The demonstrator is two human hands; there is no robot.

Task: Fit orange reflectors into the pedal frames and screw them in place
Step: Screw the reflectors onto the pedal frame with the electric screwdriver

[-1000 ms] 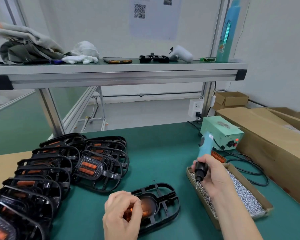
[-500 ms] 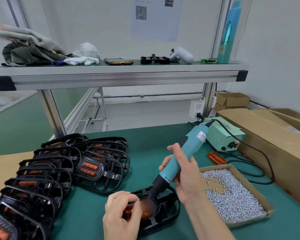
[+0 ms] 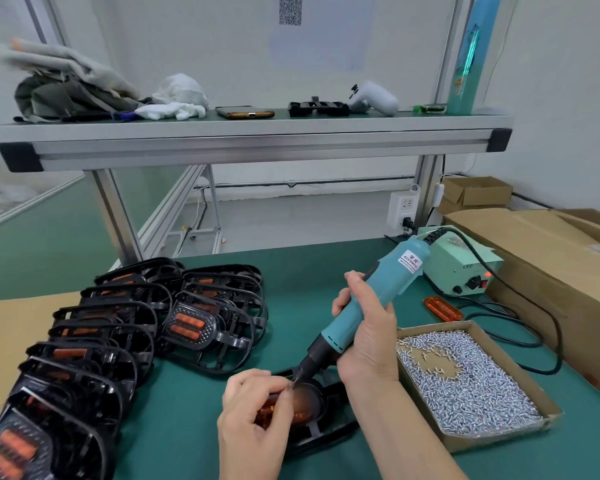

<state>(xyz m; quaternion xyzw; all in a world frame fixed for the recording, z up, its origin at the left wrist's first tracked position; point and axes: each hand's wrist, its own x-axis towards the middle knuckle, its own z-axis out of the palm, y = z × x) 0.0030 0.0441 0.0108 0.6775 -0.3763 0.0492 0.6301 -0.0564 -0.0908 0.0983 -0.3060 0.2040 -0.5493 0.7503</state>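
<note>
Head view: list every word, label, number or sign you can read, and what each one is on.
"KEENW..." (last letters unclear): white label on the teal electric screwdriver; the smaller print under it is unreadable.
"LED": top face of the green power box.
QR code, no readable words: paper sheet on the wall.
Print on the tall teal bottle: too blurred to read.

The flat work mat point(image 3: 194, 410) is dark green. The stacked moulded plastic pedal frames point(image 3: 137, 355) are black, their ribbed rectangular reflectors point(image 3: 187, 327) orange inside dotted black surrounds. The cylindrical electric screwdriver point(image 3: 392, 277) is teal with a black nose and a white label. The shallow cardboard tray point(image 3: 499, 433) is brown, its small metal screws point(image 3: 471, 386) silver. The boxy metal power supply point(image 3: 465, 268) is pale green with a red light.
</note>
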